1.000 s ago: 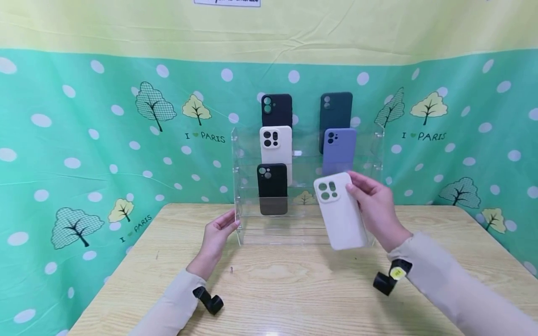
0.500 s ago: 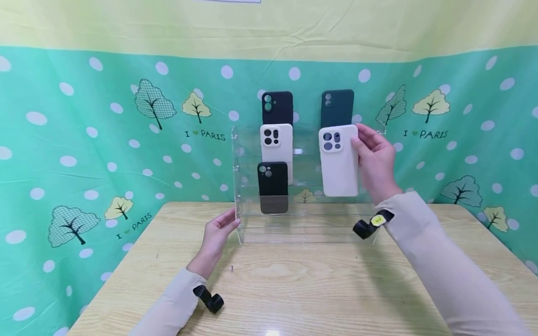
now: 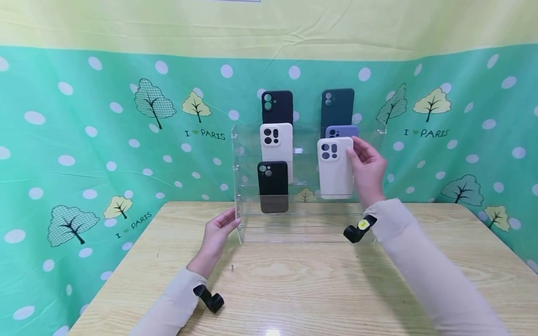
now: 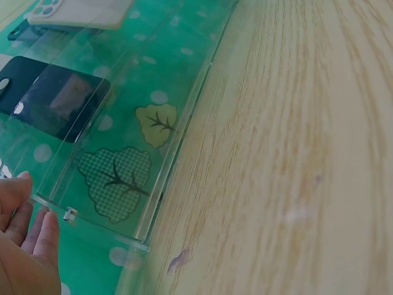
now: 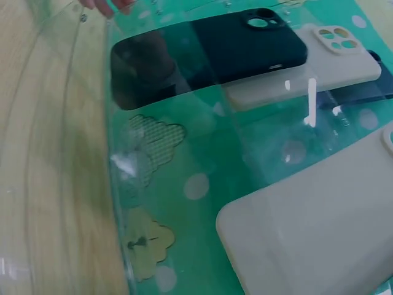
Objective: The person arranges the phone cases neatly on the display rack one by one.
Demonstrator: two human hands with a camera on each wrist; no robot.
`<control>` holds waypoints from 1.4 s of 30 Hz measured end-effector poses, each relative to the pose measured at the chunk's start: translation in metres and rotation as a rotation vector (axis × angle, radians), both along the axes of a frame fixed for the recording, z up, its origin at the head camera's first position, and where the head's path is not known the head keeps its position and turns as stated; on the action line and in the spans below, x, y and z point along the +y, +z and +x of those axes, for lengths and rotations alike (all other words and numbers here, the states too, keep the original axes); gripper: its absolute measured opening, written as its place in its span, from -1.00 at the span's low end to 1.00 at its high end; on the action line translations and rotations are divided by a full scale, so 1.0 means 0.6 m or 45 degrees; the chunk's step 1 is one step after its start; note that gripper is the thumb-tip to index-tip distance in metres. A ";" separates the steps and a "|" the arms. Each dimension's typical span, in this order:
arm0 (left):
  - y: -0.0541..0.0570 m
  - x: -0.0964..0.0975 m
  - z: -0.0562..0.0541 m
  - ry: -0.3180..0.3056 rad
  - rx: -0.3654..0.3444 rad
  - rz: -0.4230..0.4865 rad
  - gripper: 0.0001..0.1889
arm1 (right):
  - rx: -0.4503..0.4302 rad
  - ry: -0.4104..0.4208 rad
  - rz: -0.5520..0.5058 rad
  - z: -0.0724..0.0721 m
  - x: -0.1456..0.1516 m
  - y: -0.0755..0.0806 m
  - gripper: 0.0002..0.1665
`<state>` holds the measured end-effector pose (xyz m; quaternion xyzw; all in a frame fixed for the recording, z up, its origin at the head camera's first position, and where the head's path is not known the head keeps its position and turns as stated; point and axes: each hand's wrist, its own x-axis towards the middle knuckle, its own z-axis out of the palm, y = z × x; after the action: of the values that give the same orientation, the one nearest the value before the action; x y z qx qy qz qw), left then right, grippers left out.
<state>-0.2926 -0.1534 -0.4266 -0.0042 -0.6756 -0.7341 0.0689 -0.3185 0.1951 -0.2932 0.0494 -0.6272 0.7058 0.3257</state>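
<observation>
A clear acrylic tiered display rack (image 3: 307, 233) stands on the table. My left hand (image 3: 216, 237) holds its left side panel between thumb and fingers, also visible in the left wrist view. With my right hand (image 3: 368, 172) I pinch a white phone case (image 3: 336, 175) by its upper right side, camera cutouts up. The case's bottom edge is right at a lower tier's lip, in front of a purple phone case (image 3: 346, 131), mostly hidden. The white case looms large in the right wrist view (image 5: 313, 227).
On the rack's left, a black phone case (image 3: 273, 186) stands lowest, another white phone case (image 3: 283, 151) above it and a dark phone case (image 3: 281, 112) on top. A dark green phone case (image 3: 341, 109) stands top right. Behind hangs a green dotted cloth (image 3: 126, 182).
My right hand has raised the white phone case from the lower right to the rack, straightened it, then lowered it slightly below the purple case's top. My left hand has stayed put.
</observation>
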 end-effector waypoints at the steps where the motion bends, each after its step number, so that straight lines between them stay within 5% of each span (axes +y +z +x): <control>1: 0.000 0.000 0.000 0.000 0.000 0.001 -0.53 | -0.011 -0.009 0.001 0.002 -0.001 -0.004 -0.56; 14: -0.001 -0.002 0.001 0.008 -0.030 0.007 -0.54 | -0.185 -0.224 0.036 0.020 -0.010 -0.040 -0.54; 24: 0.001 0.001 0.002 0.014 -0.026 -0.010 -0.55 | -0.162 -0.230 -0.140 0.018 -0.001 -0.051 -0.63; 42: -0.002 0.001 -0.002 0.006 0.001 0.039 -0.54 | -0.224 -0.297 -0.165 0.016 0.008 -0.052 -0.72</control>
<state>-0.2939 -0.1529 -0.4279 -0.0018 -0.6641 -0.7443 0.0710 -0.3087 0.2001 -0.3244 -0.1067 -0.6080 0.7037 0.3517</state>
